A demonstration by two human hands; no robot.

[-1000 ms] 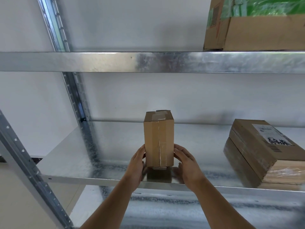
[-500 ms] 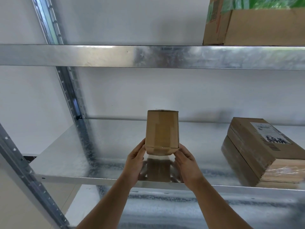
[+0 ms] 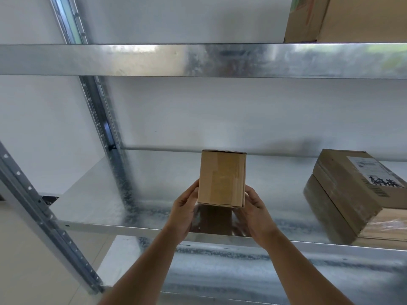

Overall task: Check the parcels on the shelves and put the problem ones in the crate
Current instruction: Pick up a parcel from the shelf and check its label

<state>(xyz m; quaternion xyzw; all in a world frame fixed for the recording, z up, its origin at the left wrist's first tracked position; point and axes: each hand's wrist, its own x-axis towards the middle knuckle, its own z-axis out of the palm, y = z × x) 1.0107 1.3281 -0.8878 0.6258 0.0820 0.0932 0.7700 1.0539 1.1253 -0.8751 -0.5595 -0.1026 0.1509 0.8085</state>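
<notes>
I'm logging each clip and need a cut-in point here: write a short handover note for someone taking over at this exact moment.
Left hand and right hand each have a grip on a lower side of the small box, held upright just above the middle shelf.
A larger labelled parcel lies on the same shelf to the right; another box sits on the top shelf.
Done: small box picked up for checking.
Left: judge it, then check the other two. No crate is in view.

white shipping label (image 3: 374, 172) on flat brown parcel (image 3: 343, 194), barcode and black scrawl, print too blurred to read
</notes>
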